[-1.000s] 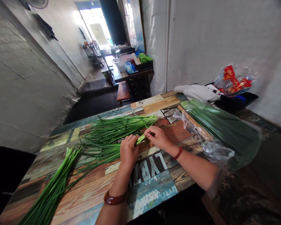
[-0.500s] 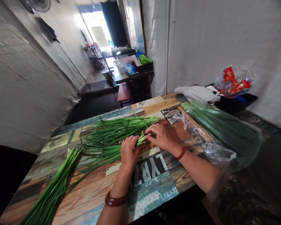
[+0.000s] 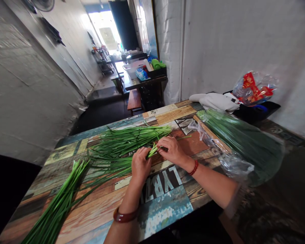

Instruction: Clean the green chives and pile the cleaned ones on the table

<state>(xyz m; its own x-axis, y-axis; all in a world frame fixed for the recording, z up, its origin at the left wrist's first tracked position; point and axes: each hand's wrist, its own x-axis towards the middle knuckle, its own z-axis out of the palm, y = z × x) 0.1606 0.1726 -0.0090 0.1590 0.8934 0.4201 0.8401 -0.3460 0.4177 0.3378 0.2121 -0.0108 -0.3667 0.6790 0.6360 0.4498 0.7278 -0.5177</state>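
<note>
My left hand (image 3: pixel 141 164) is wrapped round a bunch of garlic chives (image 3: pixel 117 165), whose pale stem ends stick out past the thumb and whose green leaves trail left over the table. At those stem ends my right hand (image 3: pixel 171 149) is closed, thumb and fingers pinched together; it touches the stems' tips. Behind both hands lies a loose pile of chives (image 3: pixel 132 137). Another bunch of chives (image 3: pixel 58 206) rests at the table's left side, stems pointing away from me.
On the right a clear plastic bag (image 3: pixel 244 145) holds more chives, with a brown stick (image 3: pixel 212 134) beside it. A whitish cloth (image 3: pixel 213 101) and a red-printed plastic bag (image 3: pixel 255 89) sit at the back right. The patterned table (image 3: pixel 96 210) ends at a wall on the right.
My right hand has shifted slightly left, closer to the stem ends and my left hand. The left hand keeps its hold on the chives.
</note>
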